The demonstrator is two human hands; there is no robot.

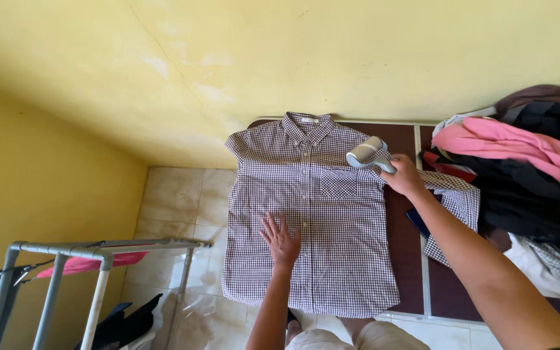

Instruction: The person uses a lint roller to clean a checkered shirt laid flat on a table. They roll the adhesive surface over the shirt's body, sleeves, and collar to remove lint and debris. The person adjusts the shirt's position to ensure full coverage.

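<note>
Our hands work apart, the left hand (281, 241) pressed flat on the checked shirt (312, 214) spread mid-desk, the right hand (404, 175) clamped on a handheld steamer (368, 154) at two o'clock, so we judge smoothing underway, needing slow passes downward.

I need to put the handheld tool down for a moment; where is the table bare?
Bare dark brown tabletop runs as a strip between the checked short-sleeved shirt and the heap of pink and black clothes, under the right hand holding the grey handheld steamer. The left hand presses the shirt. The right end is crowded.
</note>
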